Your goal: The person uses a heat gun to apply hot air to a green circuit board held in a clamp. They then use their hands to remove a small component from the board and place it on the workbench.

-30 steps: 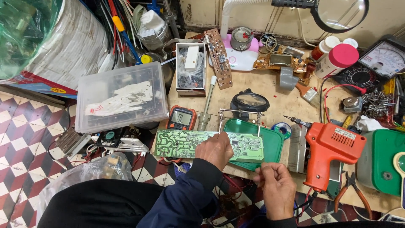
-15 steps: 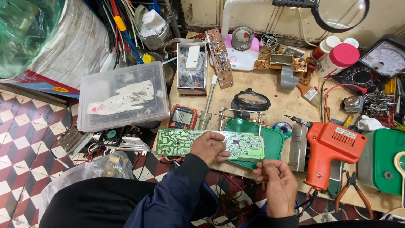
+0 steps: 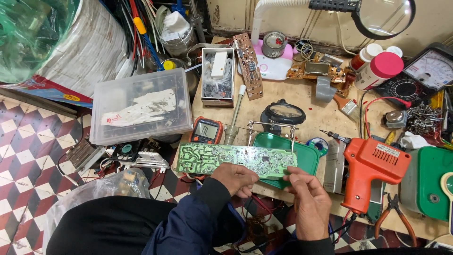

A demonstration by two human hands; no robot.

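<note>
Shifted since the earlier frames: right hand [image 3: 309, 205] now raised to the right end of the long green circuit board [image 3: 236, 159], fingertips pinching its near edge, where before held lower and clear of it. Left hand [image 3: 238, 178] moved slightly right along the board, gripping the near edge close to the middle, thumb on top, fingers curled beneath. Both hands closed on the board, held roughly level, solder side up, just above the near edge of the wooden workbench [image 3: 302, 101].

Right behind the board: an orange multimeter [image 3: 206, 130] at far left, a green tray [image 3: 302, 156] under the board's right end, and a helping-hand stand with a small magnifier [image 3: 284, 113] just beyond. Right of the hands, an orange soldering gun [image 3: 370, 170] lying on the bench, red-handled pliers [image 3: 394, 215] near it. Far left, a clear plastic box [image 3: 139, 106] with white contents, resting above the checkered floor [image 3: 28, 151]. Farther back, a brown circuit board [image 3: 248, 66], a white bottle with a pink cap [image 3: 380, 70], an analog meter [image 3: 432, 71] at far right, and a large magnifying lamp [image 3: 382, 16] on a white gooseneck overhead.
</note>
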